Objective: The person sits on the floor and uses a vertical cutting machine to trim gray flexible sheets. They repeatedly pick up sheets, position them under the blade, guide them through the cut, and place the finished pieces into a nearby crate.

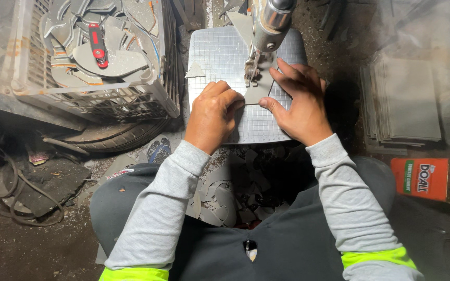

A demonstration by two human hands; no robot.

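Fingers of my right hand (297,101) lie spread and flat on the grey sheet piece (259,92), while my left hand (212,115) is curled, pinching its near edge. It sits mid-plate on the gridded plate (220,52), under the cutter head (253,70). I'd best keep it flat and feed slowly, fingertips clear of the blade.

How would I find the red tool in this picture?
Look at the white plastic crate at upper left, beside the gridded work plate. The red-handled tool lies on top of the grey cut-out pieces inside. It is the only red thing among those grey scraps.
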